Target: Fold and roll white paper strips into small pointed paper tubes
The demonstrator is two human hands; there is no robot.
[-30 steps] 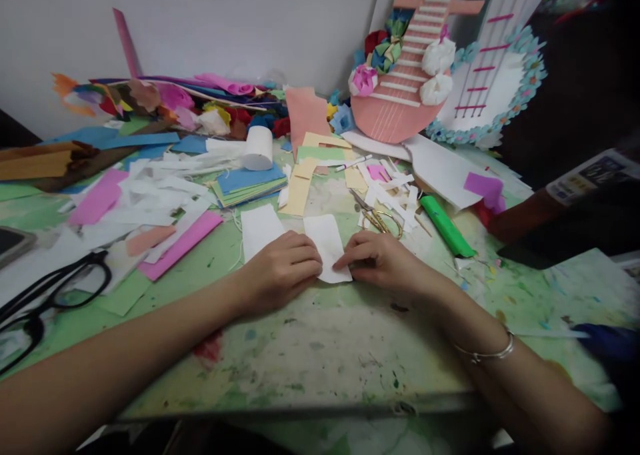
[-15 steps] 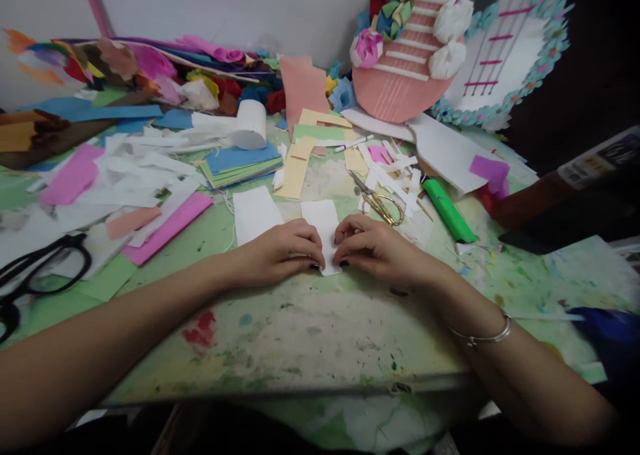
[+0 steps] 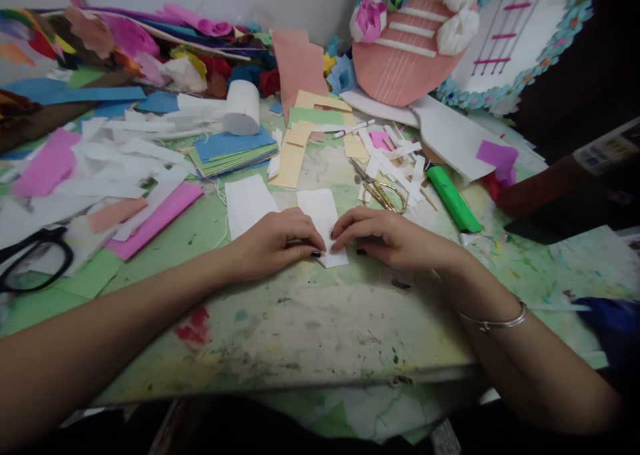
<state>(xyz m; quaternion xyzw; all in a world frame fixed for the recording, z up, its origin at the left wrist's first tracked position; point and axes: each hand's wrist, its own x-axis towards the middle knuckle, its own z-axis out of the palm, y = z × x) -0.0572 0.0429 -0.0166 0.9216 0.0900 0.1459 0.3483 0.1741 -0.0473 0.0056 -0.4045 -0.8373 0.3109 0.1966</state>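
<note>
A narrow white piece of paper [image 3: 321,215] lies on the table between my hands. My left hand [image 3: 283,241] is closed at its lower left edge, with thumb and forefinger pinching the paper. From the other side, my right hand [image 3: 393,236] rests its bent fingertips on the paper's right part. Its thumb is off the paper and apart from the fingers, so that hand is loosely open. Beyond my left hand lies a second white paper piece [image 3: 247,205], partly covered by the hand. Gold-handled scissors [image 3: 383,195] lie just behind my right hand.
A stack of blue and green paper [image 3: 235,149] and a white roll [image 3: 243,108] stand further back. White scraps and a pink strip [image 3: 157,220] cover the left, near black glasses [image 3: 45,261]. To the right lies a green paper roll [image 3: 453,198]. Guitar-shaped paper decorations [image 3: 405,75] lean behind.
The view has shifted slightly. My right thumb has come off the paper and sits further right, while its fingertips stay on it. The paper's lower end now looks angular. My left hand keeps its pinch.
</note>
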